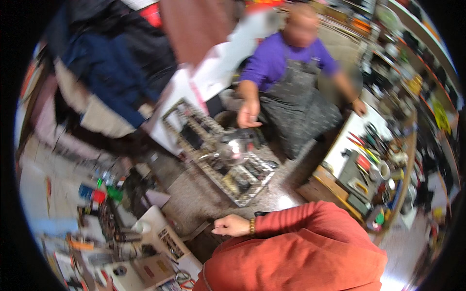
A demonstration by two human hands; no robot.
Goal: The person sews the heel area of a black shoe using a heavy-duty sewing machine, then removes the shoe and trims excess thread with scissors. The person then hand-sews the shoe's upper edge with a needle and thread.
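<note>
My right arm, in an orange-red sleeve, bends across the front of my body. My right hand point(232, 225), with a beaded band at the wrist, has its fingers curled in; whether anything is inside them is hidden. Nothing large shows in its grip. Just beyond it stands a long, low, rectangular metal-looking tray or frame point(250, 198) with a speckled rim. A shiny round pot-like vessel point(234, 149) sits on its middle, blurred. My left hand is out of sight.
Across the tray is a person in a purple top and dark apron point(301, 99), one hand point(249, 114) held out near the vessel. At right, a workbench point(330, 188) carries pliers, tape rolls and tools. Cluttered boxes point(155, 218) stand at left, below dark hanging clothes point(111, 68).
</note>
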